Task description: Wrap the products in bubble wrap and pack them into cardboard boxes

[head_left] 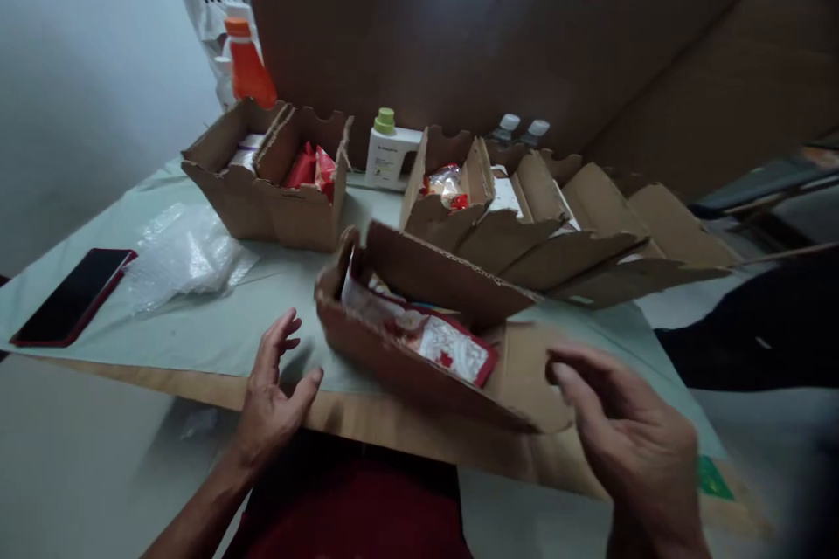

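An open cardboard box point(419, 367) lies slanted near the table's front edge, with a red and white packet point(452, 349) and other packets inside. My left hand point(279, 393) is left of the box, its fingers apart and nothing in it. At the box's right end, my right hand point(626, 419) has thumb and fingers pinched at the edge of the cardboard end flap point(534, 367). Bubble wrap point(190, 253) lies on the table left of the box, beside a dark phone point(73, 293) with a red edge.
Behind stand two joined cardboard bins point(275, 210) at the left and a row of tilted bins point(504, 236) at the right. A white bottle with a green cap point(388, 153) is between them. An orange bottle point(250, 74) and a tall cardboard panel point(419, 26) stand at the back.
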A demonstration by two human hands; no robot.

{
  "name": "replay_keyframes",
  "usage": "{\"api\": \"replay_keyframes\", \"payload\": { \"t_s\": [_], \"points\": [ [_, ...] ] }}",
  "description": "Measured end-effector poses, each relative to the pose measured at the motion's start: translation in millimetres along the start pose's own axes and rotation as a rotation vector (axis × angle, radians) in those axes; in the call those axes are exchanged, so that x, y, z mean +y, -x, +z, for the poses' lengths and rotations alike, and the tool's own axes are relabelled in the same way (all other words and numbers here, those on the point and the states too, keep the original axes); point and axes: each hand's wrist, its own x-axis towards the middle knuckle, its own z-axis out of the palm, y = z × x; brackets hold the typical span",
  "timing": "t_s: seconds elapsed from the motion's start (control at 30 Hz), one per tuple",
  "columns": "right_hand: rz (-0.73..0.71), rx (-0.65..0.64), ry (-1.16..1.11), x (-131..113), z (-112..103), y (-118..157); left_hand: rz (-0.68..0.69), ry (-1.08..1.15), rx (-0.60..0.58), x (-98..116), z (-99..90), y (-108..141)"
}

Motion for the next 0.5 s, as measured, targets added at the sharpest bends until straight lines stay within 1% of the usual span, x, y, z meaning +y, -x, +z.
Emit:
{"api": "replay_keyframes", "payload": {
  "t_s": [0.03,0.07,0.1,0.13,0.2,0.27,0.33,0.4,0.47,0.5],
  "points": [
    [0.058,0.053,-0.07,13,-9,8,-0.007,0.001,-0.05,3,5.0,-1],
    [0.101,0.061,-0.144,25,-15,18,-0.012,0.001,-0.1,5,9.9,-1],
    [0.124,0.032,-0.204,35,-18,28,-0.016,0.002,-0.149,7,14.5,0],
    [0.135,-0.03,-0.229,44,-19,38,-0.023,0.003,-0.191,9,18.6,2],
    [0.164,-0.173,-0.177,55,-11,55,-0.062,-0.006,-0.243,9,25.1,8],
    [0.196,-0.295,-0.094,60,6,64,-0.126,-0.039,-0.236,6,29.9,15],
    [0.193,-0.38,-0.073,61,24,60,-0.163,-0.067,-0.194,3,35.3,17],
    [0.153,-0.423,-0.112,65,36,43,-0.133,-0.062,-0.175,5,44.8,9],
    [0.14,-0.409,-0.134,74,42,20,-0.049,-0.038,-0.196,12,60.2,-12],
    [0.153,-0.368,-0.125,80,44,7,-0.004,-0.015,-0.221,17,69.8,-26]
  ]
}}
